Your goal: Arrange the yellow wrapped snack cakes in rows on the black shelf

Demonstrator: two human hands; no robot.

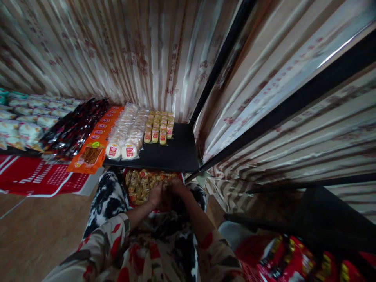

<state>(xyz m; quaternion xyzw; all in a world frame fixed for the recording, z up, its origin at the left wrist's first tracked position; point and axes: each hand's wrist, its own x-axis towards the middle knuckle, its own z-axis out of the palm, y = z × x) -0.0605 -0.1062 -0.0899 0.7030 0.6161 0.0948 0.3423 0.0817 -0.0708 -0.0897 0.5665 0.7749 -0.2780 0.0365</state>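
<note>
On my lap, between my knees, sits a red-edged container (pixel 138 204) filled with small snacks in golden wrappers (pixel 141 182). My left hand (pixel 156 194) reaches in over the snacks with its fingers curled together. Close beside it, my right hand (pixel 178 188) is bent inward, its fingers also closed. The dim light and the hands themselves hide what lies between the fingers. Just beyond the container, rows of similar small golden-wrapped snacks (pixel 158 127) stand on a black shelf (pixel 179 150).
Left along the shelf are clear-wrapped white round crackers (pixel 126 131), an orange packet (pixel 95 143), dark shiny packets (pixel 78 127) and white packets (pixel 29 117). A pleated curtain (pixel 132 51) hangs behind. Black frame bars (pixel 282 105) cross the right side. Red bags (pixel 293 258) lie lower right.
</note>
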